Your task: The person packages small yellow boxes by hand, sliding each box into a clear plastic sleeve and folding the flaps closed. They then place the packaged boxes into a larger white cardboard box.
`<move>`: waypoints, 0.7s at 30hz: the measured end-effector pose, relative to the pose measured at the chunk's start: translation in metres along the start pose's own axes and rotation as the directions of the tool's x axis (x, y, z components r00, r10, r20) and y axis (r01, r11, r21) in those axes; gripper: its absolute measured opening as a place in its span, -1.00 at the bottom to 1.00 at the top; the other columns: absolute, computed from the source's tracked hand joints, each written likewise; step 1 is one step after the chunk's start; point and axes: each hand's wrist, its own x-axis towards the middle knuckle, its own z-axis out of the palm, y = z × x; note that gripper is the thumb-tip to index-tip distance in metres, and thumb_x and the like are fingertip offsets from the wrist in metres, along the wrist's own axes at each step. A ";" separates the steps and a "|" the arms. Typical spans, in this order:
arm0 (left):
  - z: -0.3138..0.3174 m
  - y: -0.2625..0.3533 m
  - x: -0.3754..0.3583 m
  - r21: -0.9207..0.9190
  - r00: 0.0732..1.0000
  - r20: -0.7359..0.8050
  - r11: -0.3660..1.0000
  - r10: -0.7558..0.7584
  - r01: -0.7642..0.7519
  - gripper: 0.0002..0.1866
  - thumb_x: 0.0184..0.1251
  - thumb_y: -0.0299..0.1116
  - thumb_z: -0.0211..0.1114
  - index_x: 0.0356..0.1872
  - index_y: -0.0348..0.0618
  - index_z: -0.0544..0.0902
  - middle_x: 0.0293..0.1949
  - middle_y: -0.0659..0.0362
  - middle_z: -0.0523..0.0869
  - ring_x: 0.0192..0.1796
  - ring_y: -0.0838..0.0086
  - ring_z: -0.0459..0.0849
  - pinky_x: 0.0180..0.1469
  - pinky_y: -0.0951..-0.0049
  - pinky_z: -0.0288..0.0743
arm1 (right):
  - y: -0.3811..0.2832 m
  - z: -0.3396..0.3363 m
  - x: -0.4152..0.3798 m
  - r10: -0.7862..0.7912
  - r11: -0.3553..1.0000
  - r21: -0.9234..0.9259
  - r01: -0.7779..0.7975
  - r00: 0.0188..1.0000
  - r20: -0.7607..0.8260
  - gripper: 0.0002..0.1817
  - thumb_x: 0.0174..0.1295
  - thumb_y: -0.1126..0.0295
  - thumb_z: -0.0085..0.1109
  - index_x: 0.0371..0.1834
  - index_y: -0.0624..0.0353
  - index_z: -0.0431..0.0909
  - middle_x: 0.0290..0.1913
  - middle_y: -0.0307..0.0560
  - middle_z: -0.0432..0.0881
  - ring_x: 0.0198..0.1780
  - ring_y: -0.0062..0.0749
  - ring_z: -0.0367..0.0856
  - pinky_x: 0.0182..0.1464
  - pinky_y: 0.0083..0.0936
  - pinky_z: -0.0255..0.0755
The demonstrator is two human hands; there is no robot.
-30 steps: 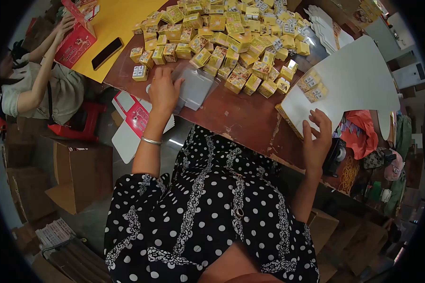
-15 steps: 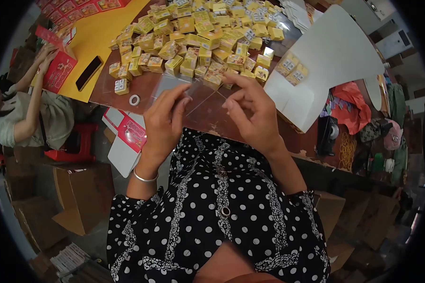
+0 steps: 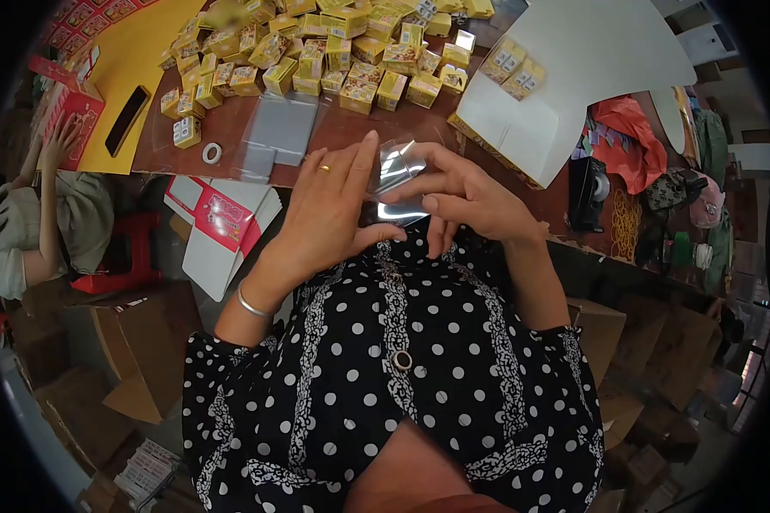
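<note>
A shiny clear plastic sleeve [image 3: 395, 169] is between my two hands, close to my chest at the table's near edge. My left hand [image 3: 329, 198] has its fingers straight and close together, with the thumb below, holding the sleeve's left side. On the other side, my right hand [image 3: 479, 203] grips the sleeve with bent fingers, some of them hidden by glare. Beyond my left hand lies a stack of clear plastic sheets [image 3: 284, 130]. A pile of small yellow printed boxes [image 3: 364, 81] covers the far part of the table.
A white open carton [image 3: 565, 77] holding two yellow-box packs [image 3: 513, 68] stands right. A tape dispenser [image 3: 587, 192] sits near yellow rubber bands [image 3: 626, 224]. Left are a white ring [image 3: 212, 153], a black phone [image 3: 128, 120] and a co-worker's hand [image 3: 57, 141] at a red box [image 3: 81, 120].
My hands have come lower and closer together, and the clear sleeve now shows plainly between them. My left hand has turned its back upward. The view has shifted, uncovering the sheet stack.
</note>
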 end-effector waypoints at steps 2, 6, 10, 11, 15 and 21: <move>0.014 -0.003 -0.004 0.058 1.000 -0.008 0.998 0.008 -0.007 -0.01 0.15 0.02 0.52 0.46 -0.41 0.29 0.17 -0.07 0.62 0.21 0.10 0.61 0.33 0.05 0.38 | 0.014 -0.001 0.002 0.008 1.000 -0.012 -0.008 1.000 0.009 -0.34 0.41 0.47 0.01 0.55 0.26 0.02 0.24 0.22 0.63 -0.40 -0.32 0.80 -0.39 -0.59 0.70; 0.042 -0.007 -0.016 -0.107 0.994 0.055 0.989 -0.095 0.101 -0.32 0.33 -0.18 0.43 0.37 -0.32 0.43 0.09 -0.06 0.71 0.00 0.09 0.77 0.08 0.22 0.64 | 0.008 -0.003 -0.006 0.006 0.996 -0.086 -0.010 0.999 -0.048 -0.46 0.43 0.46 0.06 0.45 0.34 0.25 0.23 0.11 0.66 -0.46 -0.48 0.74 -0.48 -0.68 0.60; 0.052 -0.020 -0.020 -0.568 0.977 0.159 0.797 -0.139 0.206 -0.53 0.44 -0.30 0.34 0.28 -0.26 0.52 0.08 -0.01 0.75 -0.10 0.18 0.83 -0.11 0.32 0.70 | 0.012 -0.030 -0.014 -0.381 0.902 -0.387 0.191 0.775 -0.505 -0.62 0.46 0.47 0.07 0.30 0.34 0.46 0.09 -0.01 0.72 -0.52 -0.64 0.63 -0.54 -0.75 0.46; 0.050 -0.016 -0.019 -0.717 0.944 0.257 0.615 -0.205 0.329 -0.56 0.47 -0.30 0.32 0.28 -0.25 0.53 0.11 -0.01 0.74 -0.05 0.23 0.82 -0.05 0.33 0.68 | 0.013 -0.030 -0.012 -0.402 0.902 -0.366 0.227 0.750 -0.526 -0.68 0.47 0.45 0.09 0.22 0.33 0.54 0.00 -0.05 0.74 -0.53 -0.68 0.59 -0.54 -0.76 0.41; 0.038 0.005 -0.005 -0.843 0.935 0.309 0.404 -0.175 0.355 -0.55 0.58 -0.24 0.21 0.35 -0.27 0.50 0.15 -0.02 0.72 0.10 0.37 0.75 0.10 0.36 0.60 | 0.032 -0.031 -0.008 -0.246 0.955 -0.258 0.148 0.881 -0.405 -0.76 0.49 0.34 0.17 0.01 0.31 0.67 -0.25 -0.16 0.74 -0.53 -0.72 0.57 -0.53 -0.79 0.40; 0.049 0.004 -0.015 -0.917 0.950 0.210 0.292 -0.230 0.273 -0.43 0.71 -0.04 -0.07 0.39 -0.36 0.44 0.00 0.06 0.71 0.07 0.40 0.68 0.13 0.42 0.55 | 0.043 -0.029 0.011 -0.242 0.969 -0.146 0.197 0.869 -0.432 -0.77 0.50 0.36 0.17 -0.04 0.31 0.70 -0.28 -0.12 0.75 -0.55 -0.71 0.59 -0.53 -0.78 0.44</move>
